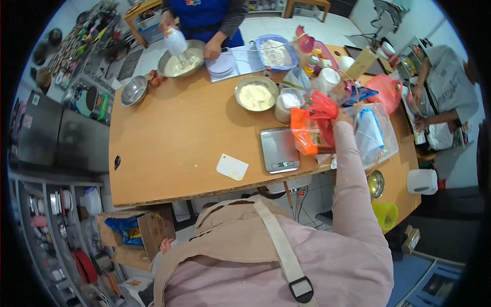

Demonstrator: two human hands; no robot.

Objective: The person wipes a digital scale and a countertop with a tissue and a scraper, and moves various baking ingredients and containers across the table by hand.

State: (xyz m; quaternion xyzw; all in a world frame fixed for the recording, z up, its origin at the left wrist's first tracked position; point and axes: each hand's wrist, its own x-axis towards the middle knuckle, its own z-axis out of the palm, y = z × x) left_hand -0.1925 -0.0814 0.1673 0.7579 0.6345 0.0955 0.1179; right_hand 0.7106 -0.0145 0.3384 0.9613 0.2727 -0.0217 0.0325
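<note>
My right hand reaches far over the table's right part. Its fingers are closed at the knotted top of a red and orange plastic bag. Left of that bag lies a kitchen scale with a lit display and a bare plate. A white plastic scraper rests near the front edge. Behind the scale are a tub of white powder and a metal bowl of pale yellow contents. My left hand hangs low by my side, mostly hidden by my apron.
Opposite me, a person in a blue apron holds a white hand mixer in a metal bowl. A blue basket holds white powder. A small metal bowl stands by eggshells. Another person works at right.
</note>
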